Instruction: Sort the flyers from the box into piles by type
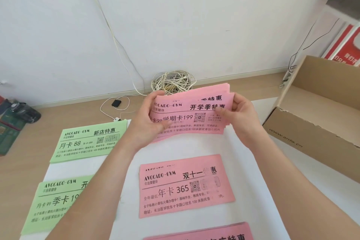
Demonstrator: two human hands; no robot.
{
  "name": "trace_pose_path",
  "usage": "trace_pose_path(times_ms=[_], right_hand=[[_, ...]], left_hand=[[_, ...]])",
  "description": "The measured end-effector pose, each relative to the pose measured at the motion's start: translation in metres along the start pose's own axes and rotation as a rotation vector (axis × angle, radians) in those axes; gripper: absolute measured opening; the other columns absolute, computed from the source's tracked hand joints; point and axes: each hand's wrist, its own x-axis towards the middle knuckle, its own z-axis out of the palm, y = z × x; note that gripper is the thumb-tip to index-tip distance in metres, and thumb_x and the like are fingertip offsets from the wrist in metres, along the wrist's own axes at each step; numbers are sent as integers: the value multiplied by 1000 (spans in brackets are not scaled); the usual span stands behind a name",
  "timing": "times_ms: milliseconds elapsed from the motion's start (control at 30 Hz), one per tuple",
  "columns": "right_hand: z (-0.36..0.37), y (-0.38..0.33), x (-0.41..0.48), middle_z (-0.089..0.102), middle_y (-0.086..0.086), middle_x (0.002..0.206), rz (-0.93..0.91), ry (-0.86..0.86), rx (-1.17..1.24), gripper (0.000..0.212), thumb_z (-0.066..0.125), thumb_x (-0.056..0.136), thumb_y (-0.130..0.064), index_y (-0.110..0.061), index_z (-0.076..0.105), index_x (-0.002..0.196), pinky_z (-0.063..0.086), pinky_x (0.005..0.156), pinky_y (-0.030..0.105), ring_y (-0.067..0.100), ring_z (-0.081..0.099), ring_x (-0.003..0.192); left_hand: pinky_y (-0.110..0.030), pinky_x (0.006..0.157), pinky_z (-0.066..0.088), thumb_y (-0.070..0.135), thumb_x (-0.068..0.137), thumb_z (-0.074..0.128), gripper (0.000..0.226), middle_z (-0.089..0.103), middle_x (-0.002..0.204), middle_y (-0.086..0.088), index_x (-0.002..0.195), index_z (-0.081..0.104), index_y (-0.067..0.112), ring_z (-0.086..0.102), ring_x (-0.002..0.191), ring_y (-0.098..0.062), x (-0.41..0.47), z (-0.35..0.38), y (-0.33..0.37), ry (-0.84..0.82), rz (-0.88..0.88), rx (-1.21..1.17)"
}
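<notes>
Both bare forearms rise from the bottom edge and converge at the middle. The left hand [152, 122] comes in from 7 o'clock and grips the 9 o'clock end of a fanned stack of pink flyers [194, 112], thumb across its face. The right hand [244, 121], entering from 4 o'clock, pinches the 3 o'clock end, thumb in front.

We see a plain white wall [175, 15] in bright even light. A thin white cord [106, 19] runs down it toward a messy bundle of cords [173, 82] on the light brown wood surface [243, 84]
</notes>
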Motion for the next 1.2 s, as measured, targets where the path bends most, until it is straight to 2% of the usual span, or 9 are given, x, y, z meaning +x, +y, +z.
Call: trace_pose_path(times_ms=[133, 267, 467, 600, 700, 867, 1033, 1100, 1200], right_hand=[[3, 2, -6, 71, 3, 93, -169, 91, -93, 29, 62, 85, 8, -19, 61, 97, 56, 70, 27, 14, 67, 83], [6, 27, -12, 65, 7, 97, -209, 88, -275, 57, 63, 84, 2, -40, 46, 118, 53, 81, 37, 22, 63, 91], [20, 40, -18, 53, 5, 98, -347, 129, -287, 90, 57, 78, 6, -44, 17, 142, 45, 79, 17, 14, 57, 85], [21, 46, -15, 50, -2, 102, -463, 206, -476, 77, 56, 73, -1, -34, 36, 140, 39, 85, 13, 12, 49, 94], [21, 45, -18, 48, -9, 88, -298, 231, -250, 70, 48, 70, -2, -34, 43, 131, 44, 75, 19, 6, 48, 80], [28, 33, -17, 54, 6, 85, -191, 169, -50, 58, 48, 80, 14, -30, 49, 118, 49, 65, 22, 10, 53, 73], [25, 25, -17, 49, 7, 73, -386, 116, -225, 71, 51, 86, 9, -47, 34, 125, 46, 67, 25, 14, 51, 69], [24, 39, -17, 57, 12, 87, -394, 58, -316, 76, 55, 87, 2, -53, 27, 133, 48, 76, 32, 19, 56, 79], [26, 56, -18, 58, -2, 107, -458, 68, -420, 63, 57, 87, -3, -38, 39, 135, 47, 88, 32, 15, 56, 100]], left_hand=[[-27, 72, 55, -23, 69, 67, 74, 66, 95, 0, 109, 52, 37, 66, 83, -8, -2, -7, -8, 281, 45, -81], [-28, 72, 54, -24, 69, 64, 69, 65, 88, 6, 103, 55, 36, 63, 83, -12, -7, 4, -27, 292, -21, -77], [-29, 69, 51, -27, 69, 59, 64, 62, 97, -2, 94, 52, 32, 61, 87, -14, -1, 17, -42, 319, -86, -218], [-31, 68, 50, -28, 69, 53, 62, 62, 89, -1, 90, 53, 31, 60, 83, -15, 0, 18, -43, 317, -82, -199], [-34, 67, 46, -31, 67, 48, 58, 60, 81, 0, 87, 53, 23, 56, 79, -19, 3, 19, -46, 336, -128, -311], [-21, 54, 44, -31, 66, 47, 51, 57, 74, 3, 79, 53, 18, 55, 69, -13, 3, 28, -33, 288, -100, -321], [-23, 66, 41, 3, 71, 59, 20, 58, 73, 2, 79, 58, 21, 53, 73, -14, -2, 1, -30, 243, 19, -426], [-26, 72, 41, 20, 83, 64, 7, 61, 75, 7, 79, 63, 25, 56, 76, -11, -7, 2, -36, 249, 18, -430], [-22, 69, 44, 36, 90, 57, 21, 61, 72, 12, 72, 64, 28, 56, 73, -8, -8, 13, -42, 359, 24, -346]])
